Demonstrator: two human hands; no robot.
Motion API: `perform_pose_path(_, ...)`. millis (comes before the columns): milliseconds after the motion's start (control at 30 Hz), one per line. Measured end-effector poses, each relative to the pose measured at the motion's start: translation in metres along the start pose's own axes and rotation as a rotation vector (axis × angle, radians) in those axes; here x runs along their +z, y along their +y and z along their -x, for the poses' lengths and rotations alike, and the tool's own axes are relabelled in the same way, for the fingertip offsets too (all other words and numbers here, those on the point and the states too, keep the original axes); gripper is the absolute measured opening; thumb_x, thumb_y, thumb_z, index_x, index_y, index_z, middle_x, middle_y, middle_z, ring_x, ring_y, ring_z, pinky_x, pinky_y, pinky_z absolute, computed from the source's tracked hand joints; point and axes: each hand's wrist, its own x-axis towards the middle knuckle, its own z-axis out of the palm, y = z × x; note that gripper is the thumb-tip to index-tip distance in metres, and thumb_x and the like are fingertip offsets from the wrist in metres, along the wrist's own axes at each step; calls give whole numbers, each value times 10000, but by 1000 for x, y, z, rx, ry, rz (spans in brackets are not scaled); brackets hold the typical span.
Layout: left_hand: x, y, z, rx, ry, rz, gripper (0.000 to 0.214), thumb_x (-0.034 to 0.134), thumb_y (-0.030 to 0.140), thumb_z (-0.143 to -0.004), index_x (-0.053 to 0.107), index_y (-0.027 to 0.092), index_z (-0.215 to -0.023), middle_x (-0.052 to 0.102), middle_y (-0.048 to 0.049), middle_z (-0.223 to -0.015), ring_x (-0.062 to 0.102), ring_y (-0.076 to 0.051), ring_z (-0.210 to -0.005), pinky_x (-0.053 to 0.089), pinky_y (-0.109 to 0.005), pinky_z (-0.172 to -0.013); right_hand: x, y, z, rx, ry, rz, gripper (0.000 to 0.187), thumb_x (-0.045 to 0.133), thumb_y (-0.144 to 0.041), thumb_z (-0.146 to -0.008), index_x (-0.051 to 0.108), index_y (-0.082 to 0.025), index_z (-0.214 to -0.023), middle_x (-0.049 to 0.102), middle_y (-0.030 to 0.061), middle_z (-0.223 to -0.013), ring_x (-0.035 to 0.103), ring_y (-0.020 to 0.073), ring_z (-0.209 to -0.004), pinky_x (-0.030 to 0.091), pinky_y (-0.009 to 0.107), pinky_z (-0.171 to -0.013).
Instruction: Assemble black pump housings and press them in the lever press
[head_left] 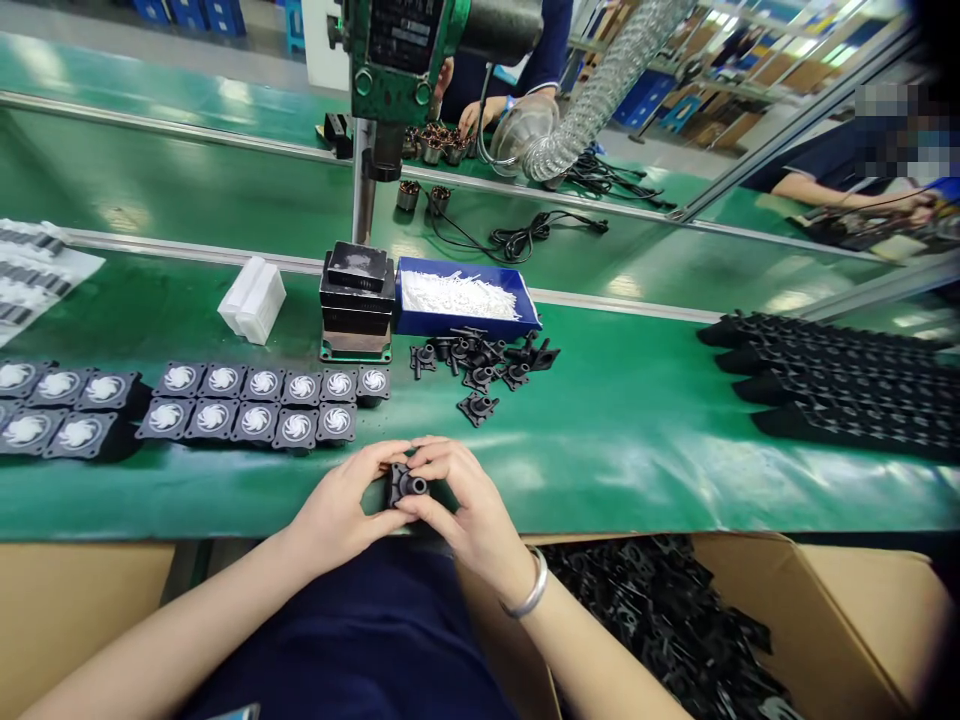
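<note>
Both of my hands meet at the front edge of the green bench (600, 450). Between them is a black plastic pump housing cover (409, 484) with a round spout facing up toward me. My left hand (341, 505) grips its left side with thumb and fingers. My right hand (465, 500), with a silver bangle at the wrist, pinches it from the right. Beyond my hands lies a loose pile of similar black covers (480, 375). To the left stand rows of black square housings (259, 420) with white spiral impellers showing in their tops.
A press (356, 300) stands behind the rows, beside a blue tray (465, 322) of white pieces. A white block (253, 300) sits left. Black parts (847, 385) are stacked at right. Below, a cardboard box (750, 600) holds black parts. A co-worker's hand (480, 115) is across the line.
</note>
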Motion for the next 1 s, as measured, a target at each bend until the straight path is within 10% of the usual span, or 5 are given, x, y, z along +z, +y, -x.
perform_pose_path(233, -1, 7, 2, 8, 26, -10, 557, 754, 209, -800, 507, 296, -1292, 654, -41, -1244, 651, -221, -1106, 547, -357, -967, -6, -8, -3, 16, -71, 12, 193, 686, -347, -886, 569, -229, -985, 642, 62, -1040, 599, 214, -1100, 512, 396, -950)
perform_pose_path(400, -44, 47, -18, 251, 91, -107, 434, 767, 248, -817, 579, 285, -1207, 682, -28, -1139, 655, -197, -1037, 542, -303, -926, -40, -24, -38, -75, -34, 38, 262, 570, -432, -948, 545, -246, -1132, 565, 102, -1231, 561, 221, -1174, 493, 375, -969)
perform_pose_path(667, -144, 56, -131, 239, 339, -93, 391, 803, 385, -743, 649, 193, -1047, 664, -57, -1035, 654, -217, -934, 559, -365, -874, -105, -50, -189, -373, 330, 285, 159, 584, -343, -943, 582, -219, -1042, 606, 87, -1072, 600, 209, -1051, 514, 409, -945)
perform_pose_path(833, -156, 30, -181, 222, 307, -47, 423, 790, 431, -718, 623, 164, -1000, 678, -67, -987, 668, -207, -850, 573, -378, -829, -138, -89, -307, -528, 485, 246, 541, 613, -476, -909, 449, -223, -1358, 523, 115, -1350, 620, 185, -1131, 528, 358, -939)
perform_pose_path(1000, -154, 25, -192, 240, 268, -52, 438, 789, 448, -706, 629, 173, -1007, 674, -44, -917, 649, -190, -796, 562, -340, -770, -167, -135, -366, -457, 345, 370, 853, 292, -564, -977, -118, -66, -1535, 515, 188, -1359, 660, 168, -1017, 498, 290, -749)
